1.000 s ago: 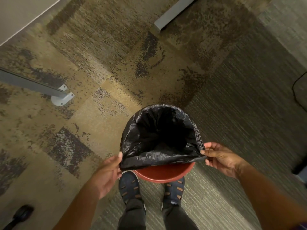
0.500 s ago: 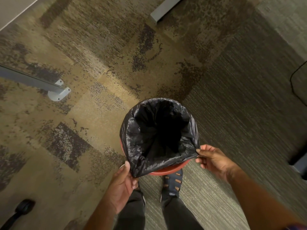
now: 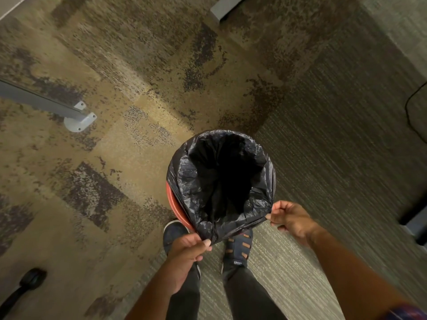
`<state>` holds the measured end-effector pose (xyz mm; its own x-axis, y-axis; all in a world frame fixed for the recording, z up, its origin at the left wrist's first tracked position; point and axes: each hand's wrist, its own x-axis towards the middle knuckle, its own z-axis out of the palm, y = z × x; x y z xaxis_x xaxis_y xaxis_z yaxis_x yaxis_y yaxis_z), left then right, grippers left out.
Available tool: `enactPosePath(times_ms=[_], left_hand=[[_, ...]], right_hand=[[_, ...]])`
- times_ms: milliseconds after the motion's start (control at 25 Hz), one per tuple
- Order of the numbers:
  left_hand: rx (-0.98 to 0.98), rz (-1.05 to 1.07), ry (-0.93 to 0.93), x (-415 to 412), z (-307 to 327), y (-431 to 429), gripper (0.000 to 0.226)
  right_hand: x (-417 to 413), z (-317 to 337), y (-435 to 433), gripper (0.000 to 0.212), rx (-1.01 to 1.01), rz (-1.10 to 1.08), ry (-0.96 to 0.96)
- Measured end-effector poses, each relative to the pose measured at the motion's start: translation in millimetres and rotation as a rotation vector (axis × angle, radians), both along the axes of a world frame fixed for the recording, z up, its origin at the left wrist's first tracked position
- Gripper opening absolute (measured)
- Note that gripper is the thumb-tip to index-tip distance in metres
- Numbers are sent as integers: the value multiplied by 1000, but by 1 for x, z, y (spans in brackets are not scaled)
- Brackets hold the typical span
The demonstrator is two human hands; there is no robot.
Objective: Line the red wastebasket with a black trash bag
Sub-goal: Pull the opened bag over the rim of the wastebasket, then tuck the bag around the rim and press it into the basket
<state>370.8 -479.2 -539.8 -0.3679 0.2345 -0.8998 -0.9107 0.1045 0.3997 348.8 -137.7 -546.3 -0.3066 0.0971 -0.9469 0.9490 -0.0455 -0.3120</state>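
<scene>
A black trash bag (image 3: 258, 199) hangs open inside the red wastebasket (image 3: 173, 203), which stands on the carpet in front of my feet. The bag's mouth covers the far and right rim; only a red strip of rim shows at the near left. My left hand (image 3: 188, 249) pinches the bag's near edge below the rim. My right hand (image 3: 290, 219) pinches the edge at the near right side. The inside of the bag is dark and its bottom is hidden.
A grey desk leg with a round foot plate (image 3: 78, 121) lies to the left. A chair caster (image 3: 32, 278) sits at the bottom left. Another grey furniture base (image 3: 225, 6) is at the top, and a cable (image 3: 413, 105) runs along the right edge.
The bag's near edge has been pulled down and toward me over the basket's rim, hiding most of the red. My left hand moved right, under the bag's near edge.
</scene>
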Motion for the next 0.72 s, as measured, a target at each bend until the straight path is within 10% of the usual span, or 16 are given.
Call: enactPosePath(times_ms=[240,720], left_hand=[[-124,-269,53,-4,-12,-13,27],[-155,126,35,-11,-30,-26,9]], right_hand=[[-3,-11,-17,29,166,117,-17],[-1,-14,-52,50,257,42,-52]])
